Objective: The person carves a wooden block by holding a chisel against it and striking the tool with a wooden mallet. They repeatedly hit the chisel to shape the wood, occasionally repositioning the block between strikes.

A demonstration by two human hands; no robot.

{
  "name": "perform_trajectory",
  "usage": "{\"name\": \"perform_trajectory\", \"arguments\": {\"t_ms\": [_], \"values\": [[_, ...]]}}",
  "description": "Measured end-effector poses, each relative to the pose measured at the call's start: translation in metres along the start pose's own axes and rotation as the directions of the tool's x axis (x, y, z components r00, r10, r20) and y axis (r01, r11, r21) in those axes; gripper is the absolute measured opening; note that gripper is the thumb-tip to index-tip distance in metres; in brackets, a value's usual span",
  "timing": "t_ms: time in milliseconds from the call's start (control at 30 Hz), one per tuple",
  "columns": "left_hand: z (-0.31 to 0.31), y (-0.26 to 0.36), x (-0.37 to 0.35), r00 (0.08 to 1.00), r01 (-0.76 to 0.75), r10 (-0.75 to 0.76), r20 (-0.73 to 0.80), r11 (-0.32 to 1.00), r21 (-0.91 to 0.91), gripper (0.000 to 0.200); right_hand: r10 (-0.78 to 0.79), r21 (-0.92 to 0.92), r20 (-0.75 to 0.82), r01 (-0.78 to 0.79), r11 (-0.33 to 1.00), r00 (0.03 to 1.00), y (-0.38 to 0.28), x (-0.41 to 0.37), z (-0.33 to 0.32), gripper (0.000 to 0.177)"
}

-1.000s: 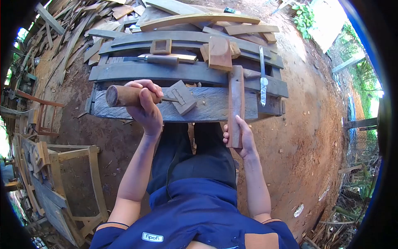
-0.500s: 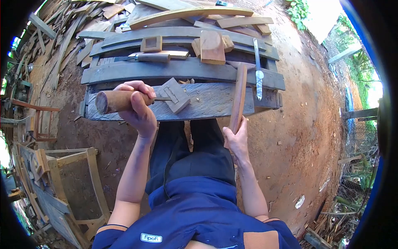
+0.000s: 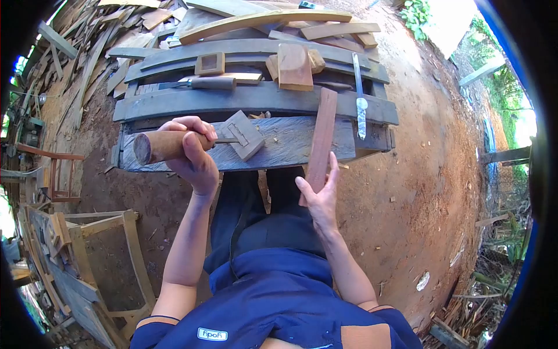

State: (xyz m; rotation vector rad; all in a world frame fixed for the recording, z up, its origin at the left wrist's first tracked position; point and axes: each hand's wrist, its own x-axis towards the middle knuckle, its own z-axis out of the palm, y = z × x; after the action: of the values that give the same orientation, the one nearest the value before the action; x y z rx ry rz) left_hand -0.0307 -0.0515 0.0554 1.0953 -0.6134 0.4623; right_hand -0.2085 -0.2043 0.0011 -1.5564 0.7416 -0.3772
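My left hand (image 3: 196, 157) is wrapped round the thick wooden handle of a chisel (image 3: 165, 145). The chisel's blade reaches right, its tip at a narrow slot cut in a small square wooden block (image 3: 249, 132). This block lies turned at an angle on the bench's front board (image 3: 296, 148). To the right, my right hand (image 3: 322, 200) grips the lower end of a flat reddish wooden bar (image 3: 322, 134). The bar slants up over the board, apart from the chisel, with its broad face towards me.
A second chisel (image 3: 212, 82), a hollowed square block (image 3: 210, 63), a larger wood block (image 3: 295, 67) and a dial caliper (image 3: 361, 104) lie on the bench slats. Planks (image 3: 261, 24) are stacked behind. A wooden frame (image 3: 131, 250) stands at lower left.
My right hand has moved slightly left and turned the wooden bar, so its broad face now shows. My left hand, the chisel and the slotted block stay nearly as they were.
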Motion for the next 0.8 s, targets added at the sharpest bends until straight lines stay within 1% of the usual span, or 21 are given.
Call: {"name": "perform_trajectory", "arguments": {"t_ms": [33,100,133,167,233,267,333,367,400,433,467,500,533,567,600,633,667,700,767,800], "values": [[0.0,0.0,0.0,1.0,-0.005,0.005,0.003,1.0,0.001,0.03,0.001,0.0,-0.006,-0.001,1.0,1.0,0.0,0.0,0.007,0.089],[0.002,0.001,0.0,1.0,-0.016,0.016,0.006,1.0,-0.001,0.03,0.108,0.218,-0.046,-0.096,0.971,0.993,0.006,0.003,0.022,0.088],[0.002,0.001,-0.001,1.0,-0.015,0.015,0.001,1.0,0.004,0.03,0.013,0.043,-0.096,-0.009,0.999,0.995,0.008,0.007,0.029,0.083],[0.001,0.002,-0.001,1.0,-0.014,0.014,-0.006,1.0,0.012,0.03,-0.069,-0.061,-0.061,0.066,0.996,0.996,0.009,0.007,0.033,0.082],[-0.002,0.001,-0.002,1.0,-0.014,0.014,-0.007,1.0,0.005,0.03,-0.039,0.208,0.024,0.033,0.978,0.999,0.003,0.008,0.042,0.075],[-0.004,0.001,-0.002,1.0,-0.012,0.012,-0.003,1.0,-0.01,0.031,-0.039,0.209,0.028,0.033,0.977,0.999,0.002,0.011,0.041,0.075],[-0.004,0.0,-0.001,1.0,-0.011,0.011,-0.003,1.0,-0.006,0.031,-0.038,-0.039,0.083,0.041,0.998,0.996,0.0,0.02,0.032,0.064],[-0.005,0.0,-0.001,1.0,-0.007,0.007,-0.005,1.0,-0.001,0.031,-0.088,-0.128,0.049,0.094,0.987,0.995,-0.007,0.029,0.026,0.06],[-0.005,-0.001,0.0,1.0,-0.007,0.007,-0.009,1.0,0.004,0.031,-0.242,-0.282,0.029,0.24,0.929,0.97,-0.011,0.041,0.017,0.064],[-0.005,-0.003,0.0,1.0,-0.007,0.006,-0.024,0.999,-0.035,0.032,-0.429,-0.456,0.081,0.416,0.787,0.9,-0.023,0.059,0.007,0.065],[-0.005,-0.003,0.0,0.999,-0.006,0.003,-0.038,0.997,-0.077,0.033,-0.584,-0.6,0.165,0.551,0.58,0.795,-0.034,0.08,-0.005,0.067],[-0.004,-0.002,-0.002,0.999,-0.005,0.002,-0.038,0.997,-0.081,0.033,-0.603,-0.743,0.365,0.612,0.271,0.709,-0.036,0.107,-0.02,0.064],[-0.002,-0.001,-0.002,0.999,0.0,-0.003,-0.044,0.997,-0.071,0.034,-0.547,-0.779,0.554,0.622,-0.075,0.628,-0.035,0.134,-0.035,0.062],[-0.001,-0.001,-0.001,0.999,0.002,-0.005,-0.046,0.998,-0.062,0.035,-0.553,-0.786,0.546,0.614,-0.078,0.629,-0.031,0.155,-0.043,0.062],[-0.003,-0.003,-0.001,0.999,-0.007,0.005,-0.038,0.998,-0.062,0.035,-0.514,-0.716,0.654,0.674,-0.183,0.555,-0.026,0.174,-0.049,0.056],[-0.002,-0.003,-0.001,0.999,-0.013,0.011,-0.033,0.998,-0.066,0.035,-0.459,-0.627,0.753,0.726,-0.282,0.471,-0.033,0.181,-0.047,0.05],[-0.002,-0.003,-0.002,0.999,-0.003,0.0,-0.043,0.998,-0.062,0.035,-0.457,-0.551,0.808,0.751,-0.363,0.373,-0.04,0.186,-0.044,0.033],[-0.002,-0.001,-0.002,0.998,0.006,-0.009,-0.055,0.999,-0.053,0.034,-0.461,-0.547,0.809,0.754,-0.364,0.364,-0.046,0.188,-0.045,0.033],[-0.001,0.001,0.0,0.998,0.014,-0.017,-0.062,0.999,-0.044,0.033,-0.332,-0.498,0.859,0.787,-0.363,0.39,-0.064,0.176,-0.046,0.024],[-0.002,0.001,0.001,0.999,0.002,-0.003,-0.047,1.0,-0.016,0.03,-0.28,-0.524,0.848,0.788,-0.324,0.449,-0.081,0.163,-0.05,0.026]]}}
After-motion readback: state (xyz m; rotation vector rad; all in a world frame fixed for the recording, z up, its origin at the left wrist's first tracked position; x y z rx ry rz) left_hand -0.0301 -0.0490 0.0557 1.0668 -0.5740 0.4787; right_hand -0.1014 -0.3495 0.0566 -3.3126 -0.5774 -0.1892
